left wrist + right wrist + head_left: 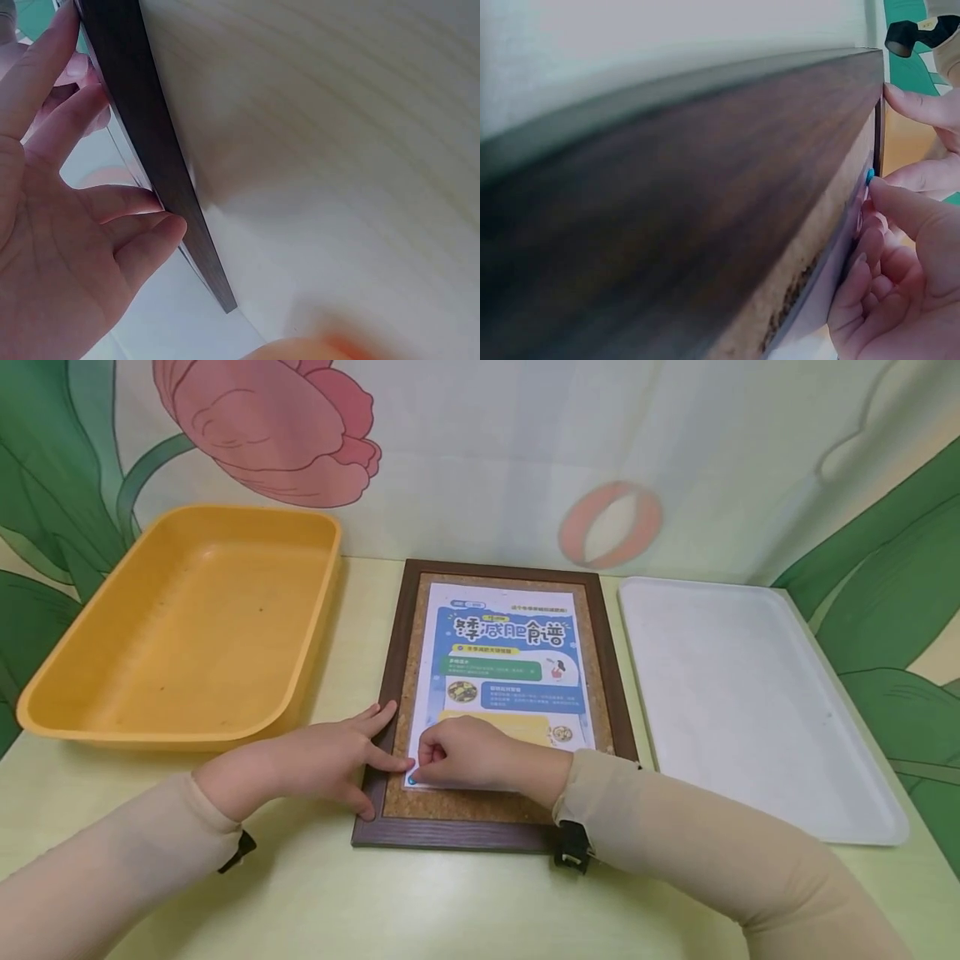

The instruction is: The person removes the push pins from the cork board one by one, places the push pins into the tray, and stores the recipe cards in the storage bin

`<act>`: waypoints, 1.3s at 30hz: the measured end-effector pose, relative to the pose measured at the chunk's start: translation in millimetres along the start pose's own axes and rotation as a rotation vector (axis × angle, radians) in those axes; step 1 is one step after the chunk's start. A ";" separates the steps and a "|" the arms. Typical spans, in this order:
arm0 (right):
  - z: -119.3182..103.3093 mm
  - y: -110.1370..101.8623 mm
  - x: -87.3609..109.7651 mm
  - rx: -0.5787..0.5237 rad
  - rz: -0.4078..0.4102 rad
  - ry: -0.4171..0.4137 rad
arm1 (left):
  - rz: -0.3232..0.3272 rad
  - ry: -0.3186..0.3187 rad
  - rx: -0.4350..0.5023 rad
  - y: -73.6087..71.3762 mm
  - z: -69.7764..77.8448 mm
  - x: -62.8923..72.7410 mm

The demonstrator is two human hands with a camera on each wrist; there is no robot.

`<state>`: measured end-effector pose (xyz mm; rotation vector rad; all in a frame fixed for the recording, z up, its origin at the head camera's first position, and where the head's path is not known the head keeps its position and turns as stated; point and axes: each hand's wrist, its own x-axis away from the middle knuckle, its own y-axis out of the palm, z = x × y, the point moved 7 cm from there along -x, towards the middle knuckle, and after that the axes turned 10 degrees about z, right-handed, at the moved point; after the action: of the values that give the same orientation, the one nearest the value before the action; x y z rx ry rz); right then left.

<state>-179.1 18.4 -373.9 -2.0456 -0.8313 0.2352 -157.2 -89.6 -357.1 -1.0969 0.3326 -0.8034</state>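
A printed poster (505, 643) with blue, green and yellow panels lies on a cork board (465, 806) with a dark brown frame (457, 833). My right hand (465, 752), its fingers curled, has its thumb tip at a small blue push pin (870, 176) on the poster's lower left corner. In the head view that pin shows just under the thumb. My left hand (322, 768) rests spread over the frame's left side. One of its fingers reaches the poster's corner beside the pin, and others touch the frame. The pin's point is hidden.
To the left stands a deep yellow tray (311, 635). A flat white tray (757, 710) lies right of the board. All sit on a pale wood-grain table (360, 668), with a flower-printed curtain (480, 460) behind.
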 end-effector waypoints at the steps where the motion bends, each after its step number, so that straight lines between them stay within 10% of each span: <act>1: 0.6 0.9 -0.6 0.006 0.004 -0.002 | -0.001 0.000 0.000 0.1 -0.1 0.4; 8: 0.8 2.9 -1.4 0.011 0.009 0.014 | -0.001 0.006 0.004 0.9 -1.5 1.2; 18: 7.7 2.3 5.4 -0.276 -0.069 0.031 | -0.003 0.003 0.018 0.1 -1.6 0.4; 39: 1.6 2.4 1.0 -0.247 -0.064 -0.047 | -0.006 -0.028 0.019 3.2 -2.7 0.2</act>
<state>-177.9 19.2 -376.6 -2.2452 -0.9949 0.1512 -157.4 -90.8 -361.1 -1.0911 0.2984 -0.7941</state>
